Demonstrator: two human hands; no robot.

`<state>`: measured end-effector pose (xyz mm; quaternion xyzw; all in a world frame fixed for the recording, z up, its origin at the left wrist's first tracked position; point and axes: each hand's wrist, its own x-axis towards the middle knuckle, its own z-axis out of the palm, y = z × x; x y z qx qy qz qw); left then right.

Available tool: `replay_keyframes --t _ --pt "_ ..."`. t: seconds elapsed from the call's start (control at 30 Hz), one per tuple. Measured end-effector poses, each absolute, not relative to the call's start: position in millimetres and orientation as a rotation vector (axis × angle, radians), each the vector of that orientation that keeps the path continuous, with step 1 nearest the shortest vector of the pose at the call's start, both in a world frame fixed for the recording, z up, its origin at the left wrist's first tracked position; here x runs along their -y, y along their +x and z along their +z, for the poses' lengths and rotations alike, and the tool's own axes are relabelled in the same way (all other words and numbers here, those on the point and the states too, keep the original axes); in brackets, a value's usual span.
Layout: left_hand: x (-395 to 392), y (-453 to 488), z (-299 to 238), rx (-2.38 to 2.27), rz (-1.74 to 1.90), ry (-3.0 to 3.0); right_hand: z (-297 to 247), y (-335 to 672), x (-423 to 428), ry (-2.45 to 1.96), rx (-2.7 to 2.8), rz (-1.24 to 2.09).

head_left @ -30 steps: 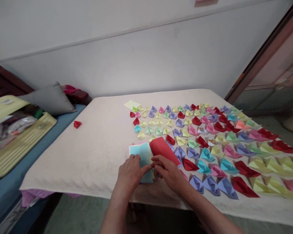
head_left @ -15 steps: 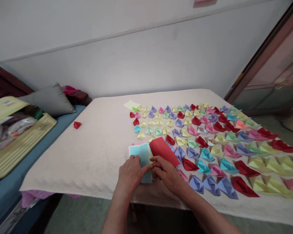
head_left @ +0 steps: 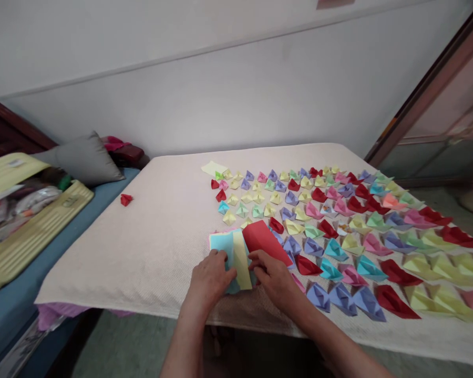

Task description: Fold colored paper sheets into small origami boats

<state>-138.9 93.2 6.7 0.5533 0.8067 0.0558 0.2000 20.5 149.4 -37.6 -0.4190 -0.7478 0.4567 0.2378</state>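
A small pile of paper sheets lies at the table's front edge: light blue paper (head_left: 222,242) on the left and a pale yellow strip (head_left: 241,262) on top of it, with some blue showing to the yellow's right. My left hand (head_left: 212,275) presses on the blue part, fingers bent and thumb reaching toward the yellow. At the yellow strip's right edge is my right hand (head_left: 271,273), its fingertips curled against the paper. A red sheet (head_left: 265,239) sticks out behind the right hand, partly under the pile.
Rows of folded paper boats (head_left: 312,247) in many colours fill the right side of the cloth-covered table (head_left: 150,241). One red folded piece (head_left: 126,199) sits far left. A pale yellow sheet (head_left: 214,168) lies at the back. A bed with a grey pillow (head_left: 89,157) stands left.
The yellow strip now shows across the pile's middle; before, blue covered most of the top. My hands have moved apart, the right one slightly to the right.
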Motion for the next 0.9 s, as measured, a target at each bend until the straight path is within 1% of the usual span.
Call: replay_keyframes --t 0.2,0.4,0.47,0.53,0.6,0.67,0.73,0.9 --pt "-96.8 -144.4 1.2 -2.266 0.352 1.479 -40.5 19.4 -147.1 -1.105 2.035 1.272" --pt "-95.6 -154.7 12.4 -2.163 0.778 1.352 -34.6 22.0 -153.2 -1.046 1.864 1.394" --pt "-92.2 -154.8 19.1 -1.936 1.051 1.212 -27.9 23.7 -155.9 -1.03 1.756 1.501" --pt "-89.4 -152.8 24.4 -1.575 1.351 0.961 -20.2 25.0 -156.9 -0.994 1.608 1.658" --pt "-88.1 -150.2 27.4 -1.27 1.52 0.733 -13.7 25.8 -156.2 -0.911 1.423 1.862" --pt "-88.0 -148.0 28.2 -1.172 1.541 0.653 -9.9 26.5 -155.5 -0.801 1.226 2.041" --pt "-88.6 -146.2 27.6 -1.176 1.516 0.655 -9.1 27.6 -156.3 -0.719 1.076 2.122" --pt "-89.8 -140.5 24.3 -1.251 1.375 0.769 -11.8 33.9 -164.5 -0.626 0.926 2.064"
